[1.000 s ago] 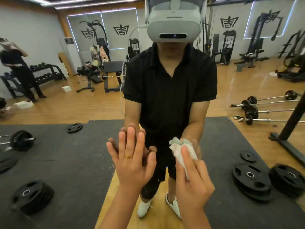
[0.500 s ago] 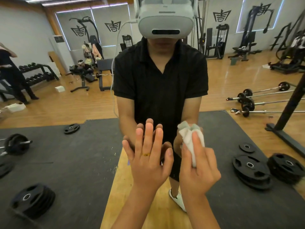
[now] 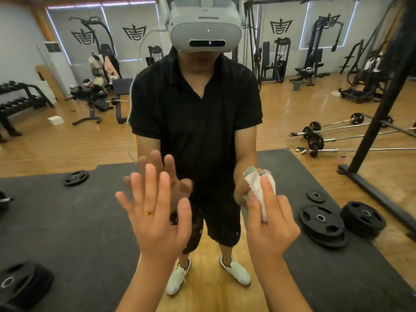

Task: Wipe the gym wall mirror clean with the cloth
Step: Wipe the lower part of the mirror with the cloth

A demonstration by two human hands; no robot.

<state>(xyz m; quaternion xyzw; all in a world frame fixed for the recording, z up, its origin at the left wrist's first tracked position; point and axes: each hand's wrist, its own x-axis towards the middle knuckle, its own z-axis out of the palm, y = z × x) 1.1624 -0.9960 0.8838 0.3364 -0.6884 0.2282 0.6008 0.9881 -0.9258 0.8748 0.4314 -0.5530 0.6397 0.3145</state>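
Plainly soft and light, the white cloth (image 3: 258,190) is bunched into a wad against the gym wall mirror (image 3: 90,143), right of centre. It should crumple and slide easily, so it is best kept as a pad under the fingers. The glass looks rigid, slick and probably breakable. The right hand (image 3: 272,224) grips the cloth, fingers curled over it. The left hand (image 3: 155,212) is spread, fingers straight, at the glass; whether it touches is unclear.
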